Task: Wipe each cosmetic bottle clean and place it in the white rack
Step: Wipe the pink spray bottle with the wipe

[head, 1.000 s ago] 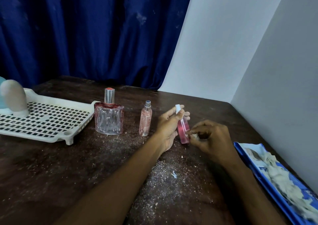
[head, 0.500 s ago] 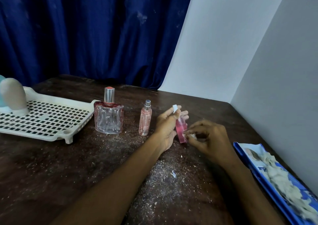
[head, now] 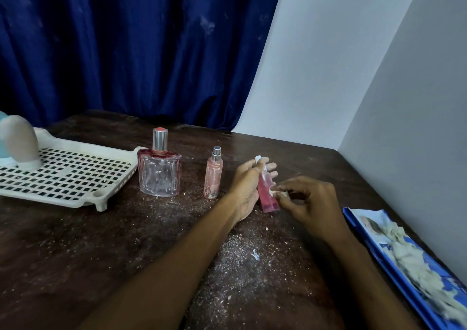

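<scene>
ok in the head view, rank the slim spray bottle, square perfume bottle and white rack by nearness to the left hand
1. slim spray bottle, just left of the left hand, which holds a small pink bottle; the right hand pinches a white wad against it.
2. square perfume bottle, farther left.
3. white rack, farthest left.

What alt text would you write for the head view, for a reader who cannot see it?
The left hand holds a small pink bottle, tilted, while the right hand presses a white wad against it. On the dusty dark table, a square glass bottle and a slim pink bottle stand beside a white rack.
</scene>
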`<state>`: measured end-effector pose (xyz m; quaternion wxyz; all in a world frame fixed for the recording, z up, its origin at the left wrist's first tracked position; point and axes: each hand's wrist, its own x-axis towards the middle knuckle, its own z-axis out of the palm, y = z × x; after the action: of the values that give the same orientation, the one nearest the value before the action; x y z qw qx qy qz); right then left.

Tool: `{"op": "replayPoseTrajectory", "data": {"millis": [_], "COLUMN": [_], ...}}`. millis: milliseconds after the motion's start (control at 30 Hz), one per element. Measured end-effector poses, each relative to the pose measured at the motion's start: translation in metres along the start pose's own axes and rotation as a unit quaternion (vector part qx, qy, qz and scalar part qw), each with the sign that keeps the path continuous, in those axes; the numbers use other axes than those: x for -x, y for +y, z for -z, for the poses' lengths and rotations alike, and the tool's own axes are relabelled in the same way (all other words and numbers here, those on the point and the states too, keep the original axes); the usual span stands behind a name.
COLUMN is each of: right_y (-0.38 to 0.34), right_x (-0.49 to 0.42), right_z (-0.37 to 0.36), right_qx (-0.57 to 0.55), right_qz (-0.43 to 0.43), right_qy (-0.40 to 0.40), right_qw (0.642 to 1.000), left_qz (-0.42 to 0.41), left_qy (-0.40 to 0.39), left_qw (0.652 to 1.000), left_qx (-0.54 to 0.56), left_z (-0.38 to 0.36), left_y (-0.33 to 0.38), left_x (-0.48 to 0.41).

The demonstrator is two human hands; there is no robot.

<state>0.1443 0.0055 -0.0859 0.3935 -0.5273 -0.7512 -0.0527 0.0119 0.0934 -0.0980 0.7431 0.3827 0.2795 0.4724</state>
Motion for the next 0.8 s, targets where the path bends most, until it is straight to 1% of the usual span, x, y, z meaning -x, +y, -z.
{"op": "replayPoseTrajectory", "data": {"millis": [133, 233, 533, 700, 800], "right_y": [0.0, 0.0, -0.005, -0.005, -0.005], "right_x": [0.001, 0.002, -0.001, -0.003, -0.003], "right_z": [0.007, 0.006, -0.015, -0.02, -0.018], "right_qx": [-0.031, -0.028, 0.021, 0.032, 0.024], "right_qz": [-0.004, -0.009, 0.003, 0.005, -0.004], "right_qy": [-0.06, -0.07, 0.068, 0.091, 0.088], "right_qw": [0.998, 0.997, 0.997, 0.995, 0.996], "left_qz": [-0.021, -0.018, -0.005, 0.004, -0.001], "left_qy": [0.011, 0.004, -0.058, -0.063, -0.061], "left_qw": [1.0, 1.0, 0.998, 0.998, 0.998], "left_qx": [-0.007, 0.002, -0.008, -0.023, -0.018], "left_z": [0.002, 0.001, 0.001, 0.001, 0.0], "left_y": [-0.001, 0.0, 0.005, 0.003, 0.002], "left_x": [0.001, 0.003, 0.004, 0.002, 0.002]}}
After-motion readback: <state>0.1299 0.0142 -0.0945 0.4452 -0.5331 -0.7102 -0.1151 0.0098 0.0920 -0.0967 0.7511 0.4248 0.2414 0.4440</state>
